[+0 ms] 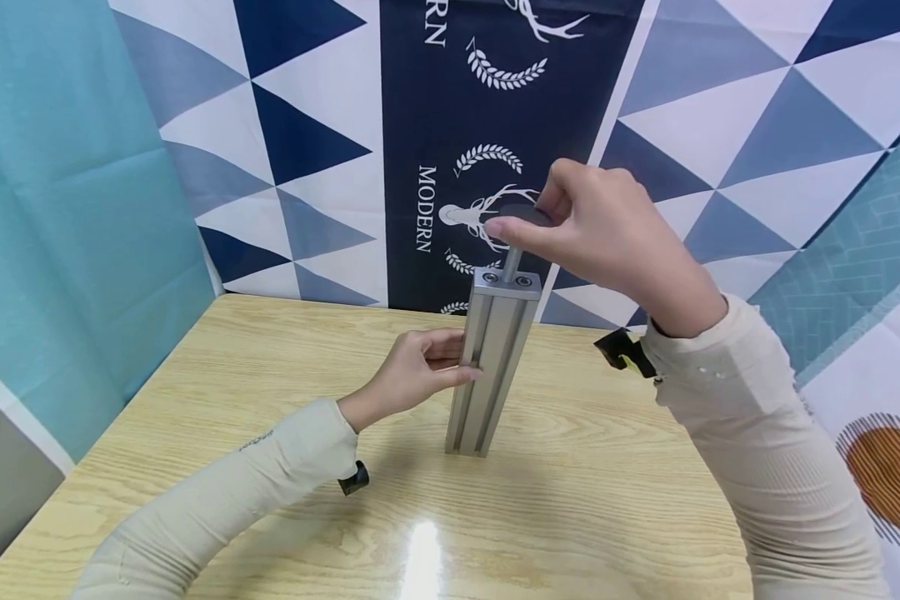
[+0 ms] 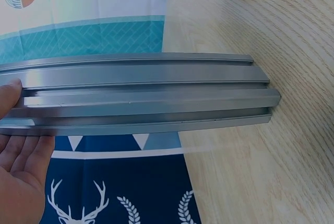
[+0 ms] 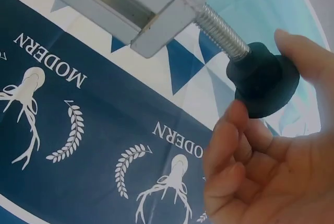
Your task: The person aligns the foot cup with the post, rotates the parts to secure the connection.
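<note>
An aluminium extrusion with long slots stands upright, slightly tilted in the head view, its lower end at the tabletop. Midway up, my left hand holds it between thumb and fingers. On its top is a metal end plate with two bolts. A threaded rod rises from that plate into the black round base of a levelling foot. The thumb and fingers of my right hand pinch this black base, covering part of it in the head view.
The wood-grain table lies under both arms. Behind it hangs a patterned cloth with triangles and deer heads, close beyond the extrusion. A teal cloth hangs on the left side. Small black devices are worn at the wrists.
</note>
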Available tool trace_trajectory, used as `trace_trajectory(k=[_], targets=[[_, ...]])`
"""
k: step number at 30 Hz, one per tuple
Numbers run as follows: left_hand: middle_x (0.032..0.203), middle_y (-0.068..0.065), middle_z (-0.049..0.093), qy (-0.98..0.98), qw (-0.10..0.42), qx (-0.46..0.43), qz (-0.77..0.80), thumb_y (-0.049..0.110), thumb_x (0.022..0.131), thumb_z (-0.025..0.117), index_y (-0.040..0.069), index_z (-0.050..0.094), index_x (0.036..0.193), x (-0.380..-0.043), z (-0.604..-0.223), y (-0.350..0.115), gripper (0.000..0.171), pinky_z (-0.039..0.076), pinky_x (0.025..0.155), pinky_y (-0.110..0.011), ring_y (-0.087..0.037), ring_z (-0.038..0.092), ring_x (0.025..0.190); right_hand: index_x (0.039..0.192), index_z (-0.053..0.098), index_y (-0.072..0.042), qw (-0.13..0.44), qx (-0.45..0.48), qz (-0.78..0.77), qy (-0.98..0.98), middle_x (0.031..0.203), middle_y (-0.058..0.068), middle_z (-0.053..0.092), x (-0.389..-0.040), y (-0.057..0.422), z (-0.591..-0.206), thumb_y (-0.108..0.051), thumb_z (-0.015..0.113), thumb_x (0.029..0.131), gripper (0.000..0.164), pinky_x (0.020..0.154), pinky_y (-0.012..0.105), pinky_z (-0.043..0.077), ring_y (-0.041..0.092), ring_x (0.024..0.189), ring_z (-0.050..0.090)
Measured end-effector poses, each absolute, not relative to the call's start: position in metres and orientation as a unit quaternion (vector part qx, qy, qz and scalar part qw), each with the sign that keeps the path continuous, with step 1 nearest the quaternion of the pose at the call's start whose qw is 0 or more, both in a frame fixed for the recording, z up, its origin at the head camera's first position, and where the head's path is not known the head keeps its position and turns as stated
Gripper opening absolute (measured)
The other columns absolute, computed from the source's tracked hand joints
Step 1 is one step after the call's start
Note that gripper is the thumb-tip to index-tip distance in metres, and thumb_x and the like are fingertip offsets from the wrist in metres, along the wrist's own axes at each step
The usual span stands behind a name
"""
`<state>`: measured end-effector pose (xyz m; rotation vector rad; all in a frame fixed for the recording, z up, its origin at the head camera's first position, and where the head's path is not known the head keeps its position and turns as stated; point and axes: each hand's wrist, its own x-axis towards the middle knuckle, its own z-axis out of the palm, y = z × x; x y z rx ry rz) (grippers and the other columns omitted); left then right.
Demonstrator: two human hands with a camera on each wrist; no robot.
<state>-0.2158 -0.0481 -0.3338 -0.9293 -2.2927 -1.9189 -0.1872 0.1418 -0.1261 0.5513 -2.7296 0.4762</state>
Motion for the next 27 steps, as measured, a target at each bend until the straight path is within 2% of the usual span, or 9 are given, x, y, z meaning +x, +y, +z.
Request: trace_trajectory(k=[6, 8, 10, 14, 17, 19, 21, 24, 27], targets=[[0.112, -0.017, 0.069, -0.733, 0.005, -0.295, -0.612, 0.005, 0.081, 0.076, -0.004, 0.061, 0.124, -0.216, -0.334, -0.048, 0.047, 0.056, 0.085, -0.027, -0.023, 0.068, 0.102, 0.1, 0.056, -0.004, 0.157, 0.193, 0.143, -0.958, 0.09, 0.011, 0.063, -0.184, 0.141, -0.125, -0.067, 0.057, 0.084, 0.065, 0.066, 0.039, 0.046, 0.026, 0.078, 0.056], [0.112, -0.018, 0.068, -0.734, 0.004, -0.293, -0.613, 0.005, 0.081, 0.076, -0.005, 0.06, 0.124, -0.216, -0.334, -0.048, 0.047, 0.056, 0.085, -0.027, -0.024, 0.068, 0.102, 0.107, 0.059, -0.005, 0.145, 0.211, 0.132, -0.958, 0.095, 0.011, 0.065, -0.183, 0.144, -0.121, -0.065, 0.052, 0.088, 0.064, 0.071, 0.041, 0.048, 0.026, 0.083, 0.059], [0.112, -0.018, 0.068, -0.735, 0.002, -0.29, -0.613, 0.005, 0.081, 0.076, -0.005, 0.06, 0.124, -0.215, -0.334, -0.048, 0.047, 0.056, 0.085, -0.027, -0.024, 0.068, 0.102, 0.121, 0.057, -0.006, 0.114, 0.244, 0.121, -0.956, 0.11, 0.012, 0.066, -0.183, 0.149, -0.116, -0.061, 0.045, 0.094, 0.063, 0.082, 0.047, 0.049, 0.028, 0.096, 0.061], [0.112, -0.017, 0.069, -0.737, 0.001, -0.289, -0.611, 0.006, 0.081, 0.077, -0.005, 0.06, 0.124, -0.215, -0.334, -0.048, 0.048, 0.056, 0.084, -0.027, -0.024, 0.068, 0.102, 0.148, 0.036, -0.015, 0.011, 0.321, 0.102, -0.942, 0.145, 0.009, 0.045, -0.187, 0.16, -0.105, -0.048, 0.032, 0.103, 0.056, 0.104, 0.055, 0.037, 0.031, 0.128, 0.047], [0.112, -0.017, 0.069, -0.738, 0.002, -0.29, -0.61, 0.007, 0.081, 0.077, -0.004, 0.06, 0.125, -0.215, -0.334, -0.048, 0.048, 0.056, 0.085, -0.027, -0.023, 0.068, 0.102, 0.152, 0.027, -0.019, -0.041, 0.365, 0.093, -0.926, 0.154, 0.007, 0.032, -0.193, 0.166, -0.099, -0.038, 0.033, 0.105, 0.051, 0.108, 0.056, 0.032, 0.029, 0.135, 0.039], [0.113, -0.016, 0.069, -0.737, 0.002, -0.292, -0.61, 0.008, 0.081, 0.077, -0.003, 0.06, 0.125, -0.216, -0.335, -0.048, 0.048, 0.056, 0.085, -0.027, -0.022, 0.068, 0.103, 0.151, 0.032, -0.017, -0.04, 0.379, 0.098, -0.919, 0.151, 0.007, 0.037, -0.195, 0.168, -0.098, -0.032, 0.038, 0.105, 0.049, 0.105, 0.054, 0.037, 0.028, 0.129, 0.045], [0.112, -0.016, 0.069, -0.735, 0.001, -0.292, -0.611, 0.008, 0.081, 0.077, -0.003, 0.06, 0.125, -0.216, -0.335, -0.048, 0.048, 0.056, 0.085, -0.027, -0.023, 0.068, 0.103, 0.146, 0.041, -0.013, -0.014, 0.37, 0.104, -0.923, 0.142, 0.009, 0.049, -0.196, 0.166, -0.099, -0.032, 0.044, 0.103, 0.047, 0.1, 0.052, 0.042, 0.027, 0.121, 0.053], [0.112, -0.017, 0.069, -0.734, 0.002, -0.292, -0.613, 0.007, 0.081, 0.077, -0.003, 0.06, 0.124, -0.216, -0.335, -0.047, 0.048, 0.056, 0.085, -0.027, -0.023, 0.068, 0.103, 0.125, 0.06, -0.007, 0.056, 0.312, 0.125, -0.94, 0.115, 0.011, 0.066, -0.194, 0.158, -0.105, -0.045, 0.057, 0.095, 0.048, 0.086, 0.047, 0.05, 0.026, 0.1, 0.062], [0.112, -0.017, 0.069, -0.734, 0.003, -0.292, -0.614, 0.006, 0.08, 0.077, -0.004, 0.061, 0.124, -0.215, -0.333, -0.048, 0.047, 0.056, 0.085, -0.027, -0.024, 0.068, 0.102, 0.101, 0.064, -0.004, 0.116, 0.238, 0.151, -0.952, 0.095, 0.012, 0.068, -0.192, 0.148, -0.114, -0.059, 0.065, 0.083, 0.057, 0.072, 0.041, 0.05, 0.025, 0.083, 0.061]])
